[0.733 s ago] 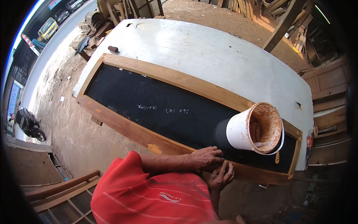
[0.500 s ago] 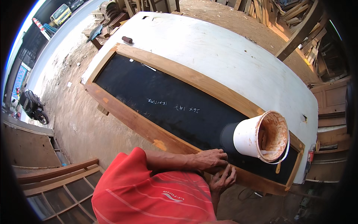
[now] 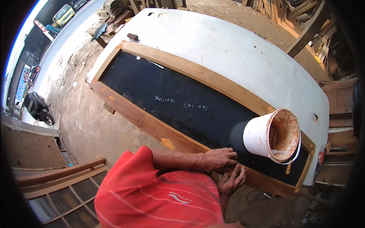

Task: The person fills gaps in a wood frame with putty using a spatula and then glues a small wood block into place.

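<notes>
Two bare hands meet at the near rail [image 3: 142, 123] of a wooden frame [image 3: 190, 71].
The left hand [image 3: 220, 159] lies across the rail, to the right of the frame's middle, its fingers [image 3: 231, 155] curled downward; the right hand [image 3: 232, 181] comes up at the frame's near edge, its fingers bent and slightly parted, the tips close under the left ones. Whether anything is pinched between them cannot be told. The frame lies directly at the fingers, its black panel [image 3: 175, 95] just beyond them, on a white counter [image 3: 235, 49]. A white bucket [image 3: 258, 136], smeared brown inside, stands on the panel toward the frame's right end, near the hands; orange-yellow patches [image 3: 167, 143] mark the near rail left of them.
</notes>
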Tool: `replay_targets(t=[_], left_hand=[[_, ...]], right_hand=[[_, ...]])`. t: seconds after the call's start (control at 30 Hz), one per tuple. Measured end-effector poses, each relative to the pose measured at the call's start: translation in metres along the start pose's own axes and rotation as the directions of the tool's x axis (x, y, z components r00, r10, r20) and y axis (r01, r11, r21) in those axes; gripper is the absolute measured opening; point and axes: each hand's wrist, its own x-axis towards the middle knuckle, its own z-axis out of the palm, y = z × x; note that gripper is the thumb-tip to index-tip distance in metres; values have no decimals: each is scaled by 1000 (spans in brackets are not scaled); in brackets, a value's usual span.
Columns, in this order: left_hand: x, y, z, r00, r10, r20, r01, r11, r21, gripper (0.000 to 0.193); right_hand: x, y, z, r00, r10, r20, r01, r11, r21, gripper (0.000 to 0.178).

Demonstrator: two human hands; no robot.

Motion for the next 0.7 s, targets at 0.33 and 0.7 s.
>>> replay_targets(t=[0.33,0.7], left_hand=[[8,-6,16,968,-8,-250,8,1000,1,31],[8,-7,17,981,-36,-193,34,999,-15,34]], right_hand=[[1,3,-11,999,33,36,-37,992,119,62],[-2,-4,-12,993,100,55,-104,992,78,61]])
